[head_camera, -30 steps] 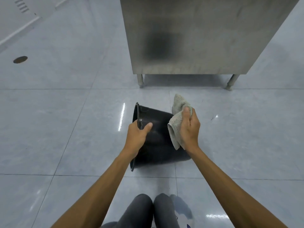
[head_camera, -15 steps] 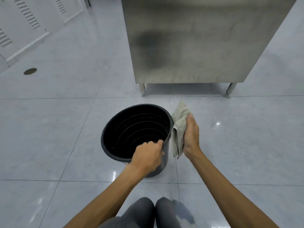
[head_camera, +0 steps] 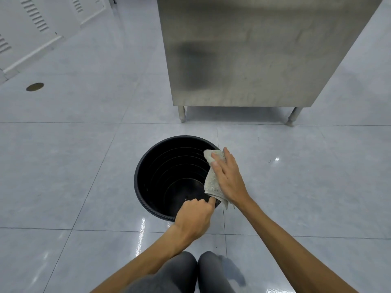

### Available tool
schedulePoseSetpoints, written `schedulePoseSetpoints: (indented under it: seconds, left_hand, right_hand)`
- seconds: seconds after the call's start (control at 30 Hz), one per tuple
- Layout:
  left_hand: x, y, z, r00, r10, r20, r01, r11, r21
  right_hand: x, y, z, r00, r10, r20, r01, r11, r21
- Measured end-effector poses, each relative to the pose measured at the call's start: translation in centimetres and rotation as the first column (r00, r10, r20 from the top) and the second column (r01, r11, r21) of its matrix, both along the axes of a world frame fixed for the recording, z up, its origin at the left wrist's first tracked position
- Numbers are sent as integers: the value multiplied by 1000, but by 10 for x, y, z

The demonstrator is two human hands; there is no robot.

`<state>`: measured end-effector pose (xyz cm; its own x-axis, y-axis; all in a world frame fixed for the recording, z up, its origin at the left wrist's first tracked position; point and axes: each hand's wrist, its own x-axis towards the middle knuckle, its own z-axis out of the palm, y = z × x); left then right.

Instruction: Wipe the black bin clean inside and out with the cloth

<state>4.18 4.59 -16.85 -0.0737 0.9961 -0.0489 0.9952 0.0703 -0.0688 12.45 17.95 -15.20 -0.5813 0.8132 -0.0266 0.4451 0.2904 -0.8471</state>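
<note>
The black bin (head_camera: 148, 182) stands upright on the tiled floor in front of my knees, its ribbed inside open to view. My left hand (head_camera: 194, 216) grips the near rim, fingers curled over the edge. My right hand (head_camera: 227, 176) presses a grey-white cloth (head_camera: 212, 182) flat against the right rim, with the cloth draped over the edge and partly inside the bin.
A stainless steel cabinet (head_camera: 254, 60) on short legs stands just behind the bin. A round floor drain (head_camera: 35, 87) lies far left. White louvred panels (head_camera: 31, 24) line the upper left. My knees (head_camera: 190, 273) are at the bottom centre.
The bin went from lying on its side to standing upright. My right hand moved the cloth from the outer wall up onto the right rim and inside edge.
</note>
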Motion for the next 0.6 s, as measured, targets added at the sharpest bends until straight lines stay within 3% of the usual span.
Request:
schedulePoseSetpoints:
  seconds: [0.2, 0.4, 0.6]
  left_hand:
    - [0, -1, 0, 1000, 19, 12, -19, 999, 31]
    - [-8, -10, 3, 996, 58, 73, -62, 997, 54]
    - [-33, -30, 24, 989, 125, 75, -115, 986, -118]
  right_hand:
    - [-7, 2, -5, 972, -11, 234, -29, 986, 165]
    - [-11, -3, 1, 946, -45, 320, -20, 980, 198]
    - [-14, -7, 17, 863, -44, 503, -84, 970, 229]
